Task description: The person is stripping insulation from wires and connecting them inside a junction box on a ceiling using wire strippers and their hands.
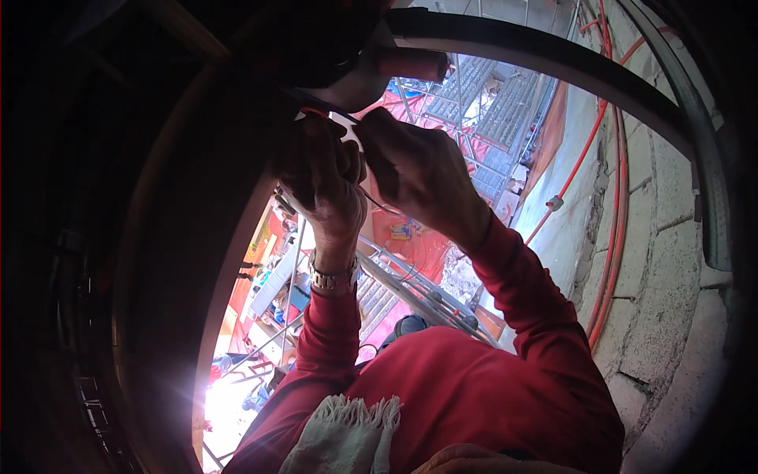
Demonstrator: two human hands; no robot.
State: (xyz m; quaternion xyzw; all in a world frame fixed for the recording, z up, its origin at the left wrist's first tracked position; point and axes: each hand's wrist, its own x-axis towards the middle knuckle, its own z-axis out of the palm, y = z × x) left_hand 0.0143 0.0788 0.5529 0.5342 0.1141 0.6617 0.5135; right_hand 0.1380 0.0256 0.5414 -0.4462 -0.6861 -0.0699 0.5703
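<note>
Both my hands are raised, close together, at the top middle beneath a dark, rounded fitting point(355, 87). My left hand point(324, 174), with a metal watch point(332, 280) on its wrist, is closed, fingers bent around a thin wire near a small reddish-orange piece point(316, 111). My right hand point(418, 170) is pinched on the thin dark wire point(341, 114) that spans the gap between the hands. A loose thin wire point(379, 205) curves below them. Deep shadow hides the fingertips and the wire ends. A dark red cylinder point(413, 65) juts out just above my right hand.
A curved dark beam point(545, 51) arches over the top right. Red cables point(614, 229) run down a stone block wall point(663, 261). Far below are scaffold platforms point(505, 107), metal poles point(418, 292) and red sheeting point(407, 245). A dark curved panel point(158, 276) fills the left.
</note>
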